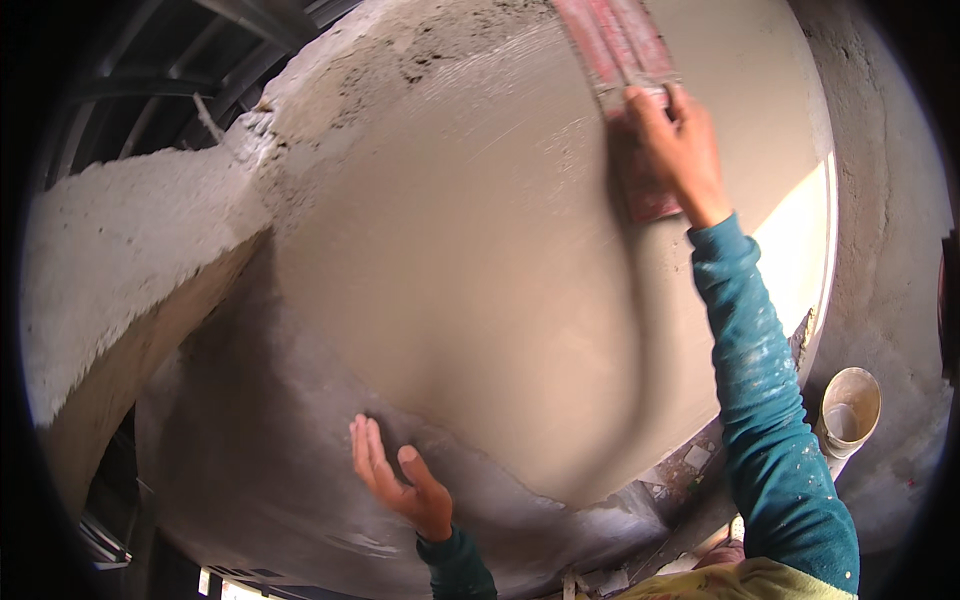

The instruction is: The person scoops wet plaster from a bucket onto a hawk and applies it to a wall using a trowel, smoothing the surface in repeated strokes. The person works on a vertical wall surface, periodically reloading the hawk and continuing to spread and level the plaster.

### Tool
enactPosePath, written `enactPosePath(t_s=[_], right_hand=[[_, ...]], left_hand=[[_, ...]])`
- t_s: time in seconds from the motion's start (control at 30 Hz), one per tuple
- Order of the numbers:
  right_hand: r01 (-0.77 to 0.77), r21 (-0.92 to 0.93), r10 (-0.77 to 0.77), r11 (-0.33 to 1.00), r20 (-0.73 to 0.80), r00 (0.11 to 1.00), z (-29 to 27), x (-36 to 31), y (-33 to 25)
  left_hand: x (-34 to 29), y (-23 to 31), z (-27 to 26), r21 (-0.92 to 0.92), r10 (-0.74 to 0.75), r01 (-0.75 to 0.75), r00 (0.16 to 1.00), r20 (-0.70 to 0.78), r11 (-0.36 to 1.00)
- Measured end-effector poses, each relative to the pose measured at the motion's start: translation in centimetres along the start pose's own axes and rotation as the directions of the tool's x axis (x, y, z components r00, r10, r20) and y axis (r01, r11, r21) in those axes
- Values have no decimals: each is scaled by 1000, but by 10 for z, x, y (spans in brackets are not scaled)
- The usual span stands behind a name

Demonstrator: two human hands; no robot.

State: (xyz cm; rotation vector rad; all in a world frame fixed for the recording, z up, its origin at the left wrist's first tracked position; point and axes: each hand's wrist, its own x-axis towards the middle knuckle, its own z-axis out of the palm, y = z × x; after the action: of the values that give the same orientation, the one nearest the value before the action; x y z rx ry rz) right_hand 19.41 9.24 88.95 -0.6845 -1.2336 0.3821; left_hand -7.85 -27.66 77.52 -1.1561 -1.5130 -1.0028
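Note:
My right hand (682, 155) is closed round the handle of a long red plastering float (625, 45), its surface smeared with grey plaster. The float lies along the upper right part of a wall coated in smooth, wet-looking plaster (470, 250). Lower down, my left hand (402, 482) holds nothing; its fingers and thumb are apart, close to the darker grey area (270, 440) below the plaster's edge. Whether that hand touches the surface I cannot tell. Rough, pitted plaster (400, 60) shows along the upper left edge of the smooth coat.
A pale concrete beam (140, 220) juts in at the left, with dark metal framing (190, 70) behind it. At the lower right stands a whitish bucket (850, 408) beside a grey wall (890, 300). Rubble (690, 465) lies near the plaster's lower right edge. Sunlight falls on the right edge.

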Motion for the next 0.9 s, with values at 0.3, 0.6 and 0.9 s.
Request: enactPosePath(t_s=[0.3, 0.6, 0.9], right_hand=[[-6, 221, 47, 975, -184, 982, -112, 87, 108], [-299, 451, 224, 841, 212, 951, -89, -64, 73], [-27, 119, -27, 993, 429, 903, 7, -124, -18]], left_hand=[[7, 46, 30, -66, 47, -51, 997, -61, 997], [9, 69, 40, -110, 53, -53, 999, -6, 992], [7, 80, 42, -187, 85, -77, 996, 40, 979]])
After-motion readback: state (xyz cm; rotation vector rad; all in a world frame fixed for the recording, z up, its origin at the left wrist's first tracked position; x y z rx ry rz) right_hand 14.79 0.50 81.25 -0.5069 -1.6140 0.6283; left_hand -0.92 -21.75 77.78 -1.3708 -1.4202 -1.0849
